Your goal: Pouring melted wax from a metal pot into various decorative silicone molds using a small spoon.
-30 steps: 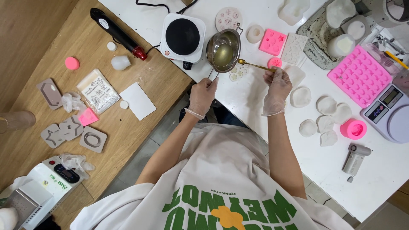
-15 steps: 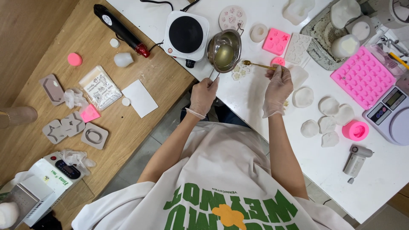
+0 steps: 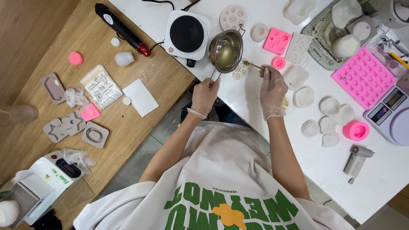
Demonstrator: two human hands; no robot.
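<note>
We are seeing a silver metal pot (image 3: 226, 53) holding pale yellow liquid, beside a white hotplate (image 3: 187, 34) with a black disc. We are noticing both hands, left (image 3: 204, 97) and right (image 3: 272, 91), wearing clear whitish gloves. Bright pink moulds (image 3: 364, 76) are lying on the white table (image 3: 255, 110), among white castings (image 3: 330, 105). The wooden table (image 3: 51, 47) is showing brown grain, carrying grey moulds (image 3: 94, 134) and a black tool with a red tip (image 3: 121, 27).
</note>
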